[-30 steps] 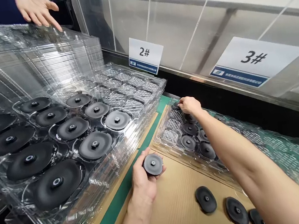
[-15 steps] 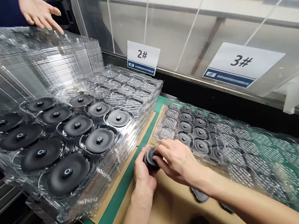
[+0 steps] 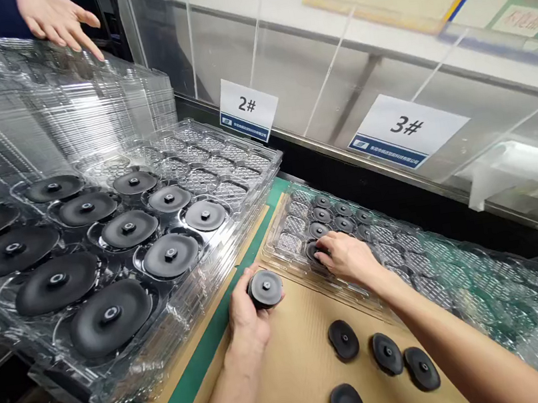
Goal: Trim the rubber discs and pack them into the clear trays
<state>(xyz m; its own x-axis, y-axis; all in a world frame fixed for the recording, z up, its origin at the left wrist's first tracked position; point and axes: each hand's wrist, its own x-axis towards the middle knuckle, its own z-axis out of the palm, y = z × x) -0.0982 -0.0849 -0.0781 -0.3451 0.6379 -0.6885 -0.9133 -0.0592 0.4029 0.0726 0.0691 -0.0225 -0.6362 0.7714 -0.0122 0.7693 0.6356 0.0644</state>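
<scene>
My left hand (image 3: 247,306) is closed round a short stack of black discs (image 3: 266,287); the top one shows a raised hub with a pale ring. The right hand (image 3: 348,257) reaches over the small clear plastic tray (image 3: 277,254), its fingertips closed at the edge of a black disc (image 3: 313,251) in a front pocket. Part of that disc is hidden by the fingers. Other discs (image 3: 322,201) of the same kind sit in nearby pockets. Loose discs (image 3: 387,353) lie on the cardboard (image 3: 294,366) in front of me.
To the left, a large clear tray (image 3: 235,247) carries bigger black discs (image 3: 111,312). Behind it rises a stack of clear trays (image 3: 96,92), with another person's hand (image 3: 57,21) above. Signs marked 2# (image 3: 248,107) and 3# (image 3: 407,128) stand along the back ledge.
My right hand has moved from the stack in my left hand rightward to the small tray. The left hand keeps the stack. The view has shifted, showing more loose discs.
</scene>
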